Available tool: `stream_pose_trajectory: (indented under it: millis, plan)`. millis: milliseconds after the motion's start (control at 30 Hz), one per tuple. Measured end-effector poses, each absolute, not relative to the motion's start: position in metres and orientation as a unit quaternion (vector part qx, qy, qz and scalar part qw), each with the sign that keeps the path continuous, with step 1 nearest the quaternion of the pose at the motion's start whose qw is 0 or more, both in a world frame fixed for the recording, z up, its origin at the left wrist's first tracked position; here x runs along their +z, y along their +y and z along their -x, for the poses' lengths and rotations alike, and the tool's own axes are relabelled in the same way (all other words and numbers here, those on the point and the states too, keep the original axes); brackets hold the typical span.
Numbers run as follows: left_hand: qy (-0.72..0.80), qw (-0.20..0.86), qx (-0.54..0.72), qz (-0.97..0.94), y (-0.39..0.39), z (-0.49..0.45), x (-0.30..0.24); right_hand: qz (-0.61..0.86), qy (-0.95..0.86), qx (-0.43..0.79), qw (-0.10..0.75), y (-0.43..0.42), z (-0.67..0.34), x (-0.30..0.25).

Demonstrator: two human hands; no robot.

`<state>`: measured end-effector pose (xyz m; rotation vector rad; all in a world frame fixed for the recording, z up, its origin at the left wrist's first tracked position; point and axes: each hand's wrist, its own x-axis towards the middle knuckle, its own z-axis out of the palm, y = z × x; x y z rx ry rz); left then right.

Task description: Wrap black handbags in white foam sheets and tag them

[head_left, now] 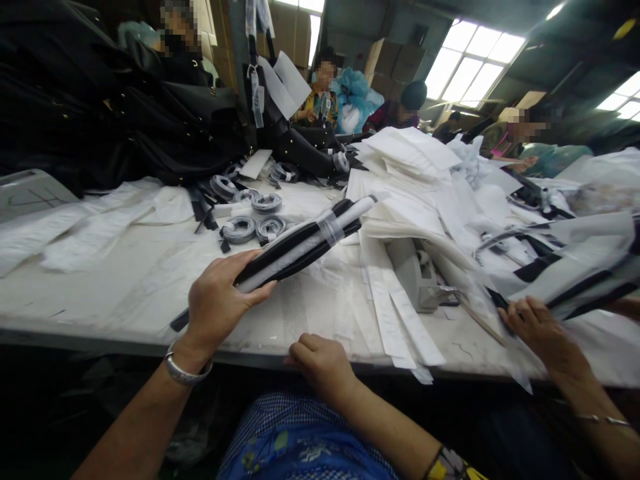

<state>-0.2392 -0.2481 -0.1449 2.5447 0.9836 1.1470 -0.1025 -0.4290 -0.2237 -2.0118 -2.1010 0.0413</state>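
Note:
My left hand (220, 300) is wrapped around one end of a bundle of black straps (300, 250), packed with white wrapping and banded with clear tape near its far end. The bundle slants up and to the right above the table. At the table's front edge, my right hand (323, 367) is curled into a loose fist, apart from the bundle; nothing shows sticking out of it. Beyond the bundle lie several coiled grey-and-black straps (239, 230). A grey tape dispenser (415, 277) sits to the right, partly under white sheets.
White paper sheets (410, 160) are heaped at the centre right. Black bags (150, 120) fill the back left. At right, a co-worker's hand (545, 333) touches plastic-wrapped black straps (580, 280). White strips (400, 320) hang over the table edge (150, 330). Other people sit behind.

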Motion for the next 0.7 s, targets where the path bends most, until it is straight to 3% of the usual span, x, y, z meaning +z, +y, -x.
stream_pose_trajectory:
  millis: [167, 300, 433, 533, 700]
  plan:
    - [0.331, 0.093, 0.384, -0.857, -0.25, 0.239, -0.144, 0.696, -0.702, 0.088, 0.122, -0.449, 0.104, -0.214]
    - [0.333, 0.096, 0.384, -0.856, -0.253, 0.237, -0.144, 0.649, -0.686, 0.258, 0.205, -0.471, 0.095, -0.181]
    - [0.341, 0.092, 0.37, -0.859, -0.254, 0.238, -0.146, 0.623, -0.653, 0.335, 0.271, -0.49, 0.075, -0.157]
    - [0.344, 0.09, 0.363, -0.861, -0.253, 0.238, -0.147, 0.689, -0.592, 0.321, 0.266, -0.499, 0.063, -0.162]
    - [0.343, 0.087, 0.367, -0.86, -0.252, 0.237, -0.147, 0.826, -0.51, 0.142, 0.196, -0.504, 0.058, -0.192]
